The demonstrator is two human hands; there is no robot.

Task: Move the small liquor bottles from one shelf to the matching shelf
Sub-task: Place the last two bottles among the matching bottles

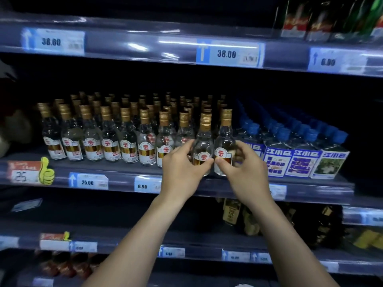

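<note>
Several rows of small clear liquor bottles with gold caps and red-and-white labels (107,139) fill the middle shelf (116,172). At the right end of the front row stand two of them. My left hand (182,164) wraps around the left one (204,141), and my right hand (246,164) wraps around the right one (224,139). Both bottles are upright at the shelf's front edge. My thumbs almost touch between the two labels.
Blue-capped bottles with blue-and-white labels (296,160) stand right of the gold-capped ones. Price tags (227,53) line each shelf edge. Dark bottles (234,212) sit on the shelf below, and taller bottles (306,19) on the top right shelf.
</note>
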